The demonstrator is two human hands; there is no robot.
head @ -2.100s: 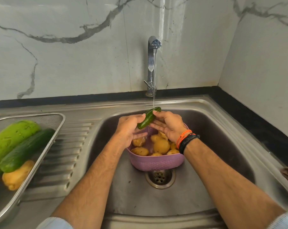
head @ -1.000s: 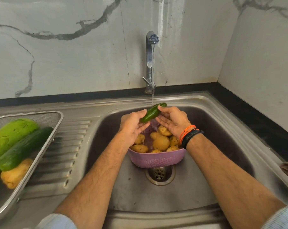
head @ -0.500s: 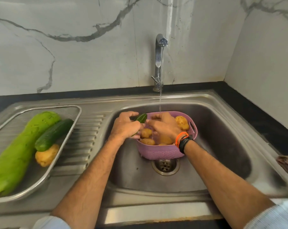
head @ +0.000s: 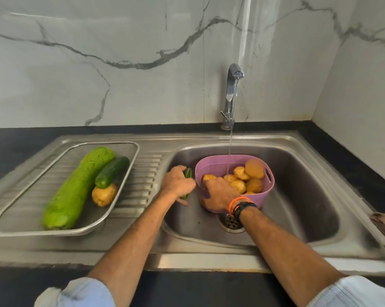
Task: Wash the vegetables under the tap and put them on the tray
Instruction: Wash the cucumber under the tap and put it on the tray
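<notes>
Left hand [head: 178, 182] grips cucumber [head: 188, 173] for transfer to tray [head: 133, 149]; right hand [head: 220, 193] fingers curl over basket [head: 211, 167] rim, steadying it.

White marble-look wall panels [head: 143, 89] with grey veins meet at a corner on the right. A black countertop [head: 21, 138] runs along their base, beneath soft, even light reflected on the glossy wall.
</notes>
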